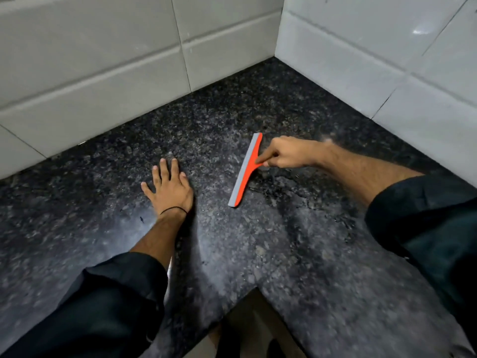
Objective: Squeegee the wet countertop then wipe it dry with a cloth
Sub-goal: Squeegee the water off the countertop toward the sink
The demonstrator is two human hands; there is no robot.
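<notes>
The right hand [286,153] gripped the orange squeegee [246,169] by its handle; left of the squeegee, the left hand [169,186] lay spread flat on the granite countertop [296,254].

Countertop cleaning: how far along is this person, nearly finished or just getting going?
Still in the first stage, it seems. The right hand grips the orange squeegee, its blade resting on the dark countertop, while the left hand lies flat on the stone. Wet-looking dark patches show beside the blade, so squeegeeing isn't done. No cloth is in view, so the drying wipe is left.
</notes>
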